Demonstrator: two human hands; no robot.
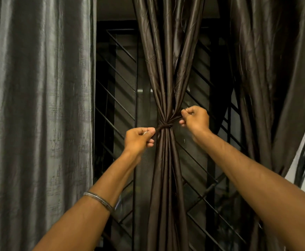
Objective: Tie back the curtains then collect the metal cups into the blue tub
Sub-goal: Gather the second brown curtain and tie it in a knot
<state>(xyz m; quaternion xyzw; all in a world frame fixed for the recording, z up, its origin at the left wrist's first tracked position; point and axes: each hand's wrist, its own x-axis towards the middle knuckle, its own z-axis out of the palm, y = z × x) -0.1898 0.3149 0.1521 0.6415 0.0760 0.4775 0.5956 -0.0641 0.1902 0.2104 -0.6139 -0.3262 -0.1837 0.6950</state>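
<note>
A person cinches a dark tie (164, 126) around the gathered brown curtain (166, 87) before a barred window (115, 98). The left hand (139, 138) pinches one end of the tie in curled fingers; the right hand (196, 117) grips the other end in a closed fist. The slick fabric could slide loose if either end slackens before the knot sets. A grey curtain (39, 105) hangs untied at left. No cups or blue tub are in view.
</note>
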